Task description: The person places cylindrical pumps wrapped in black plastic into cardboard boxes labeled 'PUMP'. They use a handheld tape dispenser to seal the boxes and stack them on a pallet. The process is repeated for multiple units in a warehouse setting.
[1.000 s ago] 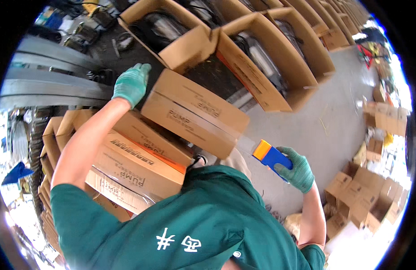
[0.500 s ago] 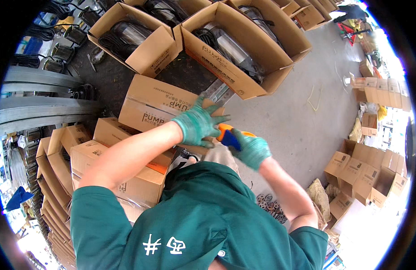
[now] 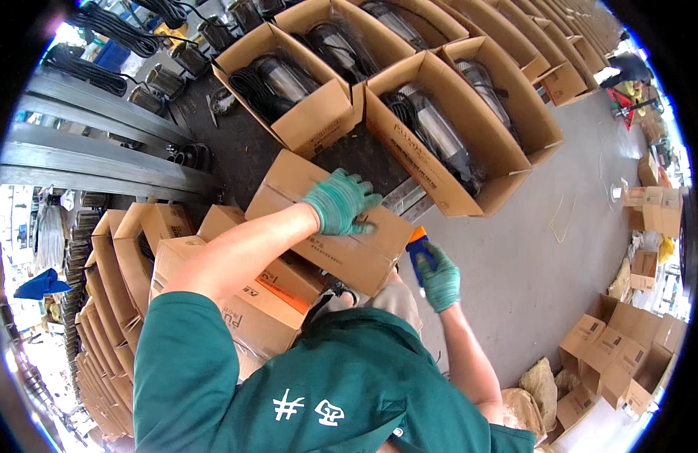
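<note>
A closed cardboard carton lies slantwise in front of me, its flaps folded down. My left hand, in a green glove, rests on the top of the carton with its fingers spread. Off the carton's right end, my right hand, gloved the same way, grips a blue and orange tape dispenser. The dispenser points up and away from me, close to the carton's corner. Glove fingers cover part of its handle.
Open cartons holding metal pumps with black cables stand beyond. Stacked cartons sit at my left, with long metal bars further out. Empty cartons are at the right, past grey floor. A metal rail runs beneath the work.
My right hand has drawn away from my left, carrying the tape dispenser to the carton's right end. The carton's angle has changed, and the whole view has shifted.
</note>
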`<act>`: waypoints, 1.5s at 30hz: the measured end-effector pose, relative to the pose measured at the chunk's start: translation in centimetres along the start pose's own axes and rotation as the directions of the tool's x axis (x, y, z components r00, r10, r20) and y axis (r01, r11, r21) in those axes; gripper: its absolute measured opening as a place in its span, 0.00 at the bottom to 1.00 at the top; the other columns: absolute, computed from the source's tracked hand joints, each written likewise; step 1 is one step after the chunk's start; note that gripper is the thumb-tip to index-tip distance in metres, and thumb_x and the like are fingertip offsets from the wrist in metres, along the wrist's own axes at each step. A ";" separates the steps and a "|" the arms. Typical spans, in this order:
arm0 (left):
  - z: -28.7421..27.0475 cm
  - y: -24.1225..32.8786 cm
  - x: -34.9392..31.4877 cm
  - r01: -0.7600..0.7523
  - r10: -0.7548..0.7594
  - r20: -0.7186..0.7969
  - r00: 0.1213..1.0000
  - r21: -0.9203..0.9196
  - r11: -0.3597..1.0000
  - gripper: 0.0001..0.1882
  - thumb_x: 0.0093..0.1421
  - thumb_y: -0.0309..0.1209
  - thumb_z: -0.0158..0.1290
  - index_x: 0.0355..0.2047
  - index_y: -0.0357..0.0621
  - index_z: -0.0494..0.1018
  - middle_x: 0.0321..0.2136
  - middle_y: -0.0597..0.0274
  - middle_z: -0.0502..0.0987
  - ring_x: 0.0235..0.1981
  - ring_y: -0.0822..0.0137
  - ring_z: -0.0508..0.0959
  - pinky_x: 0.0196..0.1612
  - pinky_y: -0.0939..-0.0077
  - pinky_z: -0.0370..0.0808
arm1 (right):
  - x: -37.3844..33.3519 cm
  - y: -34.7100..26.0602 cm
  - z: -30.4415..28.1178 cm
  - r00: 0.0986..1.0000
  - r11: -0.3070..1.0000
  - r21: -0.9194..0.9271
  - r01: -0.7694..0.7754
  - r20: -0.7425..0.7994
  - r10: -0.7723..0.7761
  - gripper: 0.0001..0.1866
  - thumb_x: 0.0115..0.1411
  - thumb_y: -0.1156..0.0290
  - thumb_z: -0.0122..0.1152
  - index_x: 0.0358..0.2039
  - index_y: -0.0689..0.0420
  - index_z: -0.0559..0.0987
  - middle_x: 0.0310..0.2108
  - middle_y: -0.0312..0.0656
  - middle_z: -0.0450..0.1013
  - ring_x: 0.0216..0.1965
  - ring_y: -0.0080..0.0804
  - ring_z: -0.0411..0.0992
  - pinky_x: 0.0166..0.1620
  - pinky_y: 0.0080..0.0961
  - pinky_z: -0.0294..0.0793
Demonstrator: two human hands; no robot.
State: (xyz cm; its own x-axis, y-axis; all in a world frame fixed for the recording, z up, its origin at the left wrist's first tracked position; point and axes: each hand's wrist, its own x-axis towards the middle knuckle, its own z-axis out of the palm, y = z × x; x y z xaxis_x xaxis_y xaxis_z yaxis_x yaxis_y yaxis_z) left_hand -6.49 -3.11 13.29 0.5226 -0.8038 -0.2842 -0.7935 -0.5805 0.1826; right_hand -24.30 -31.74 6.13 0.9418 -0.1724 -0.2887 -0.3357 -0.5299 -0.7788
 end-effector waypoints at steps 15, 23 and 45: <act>-0.4 -1.4 0.2 0.127 -0.102 0.159 0.982 -0.154 0.980 0.27 0.69 0.54 0.56 0.53 0.43 0.77 0.54 0.49 0.78 0.53 0.49 0.78 0.59 0.49 0.71 | -6.8 0.2 -12.3 0.942 0.502 0.865 0.027 -0.190 0.276 0.32 0.64 0.65 0.64 0.66 0.63 0.71 0.54 0.45 0.76 0.46 0.32 0.78 0.46 0.29 0.82; -3.2 -4.3 12.1 -0.032 -0.972 -0.178 0.155 -0.984 0.175 0.23 0.70 0.43 0.61 0.55 0.40 0.70 0.50 0.51 0.76 0.49 0.59 0.73 0.54 0.64 0.73 | 9.4 -0.1 -20.4 0.924 0.658 0.668 0.348 -0.364 -0.119 0.30 0.63 0.60 0.71 0.61 0.63 0.75 0.50 0.44 0.77 0.49 0.35 0.77 0.54 0.35 0.79; -15.9 -5.3 22.6 0.636 -0.666 0.346 0.661 0.212 0.742 0.15 0.62 0.24 0.54 0.46 0.45 0.87 0.48 0.48 0.85 0.50 0.45 0.85 0.51 0.59 0.84 | 18.7 -2.0 -18.5 0.914 0.772 0.635 0.027 0.296 -0.276 0.37 0.60 0.61 0.77 0.66 0.60 0.72 0.42 0.37 0.76 0.41 0.23 0.73 0.46 0.24 0.77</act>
State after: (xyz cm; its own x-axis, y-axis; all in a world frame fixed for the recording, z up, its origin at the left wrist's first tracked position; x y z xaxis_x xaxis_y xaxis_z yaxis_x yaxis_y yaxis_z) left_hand 14.48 -20.26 20.85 0.7661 -0.1002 -0.6348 -0.3224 -0.9144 -0.2448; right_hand -5.71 -49.28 12.60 0.9482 0.2345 -0.2143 -0.2456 0.1133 -0.9627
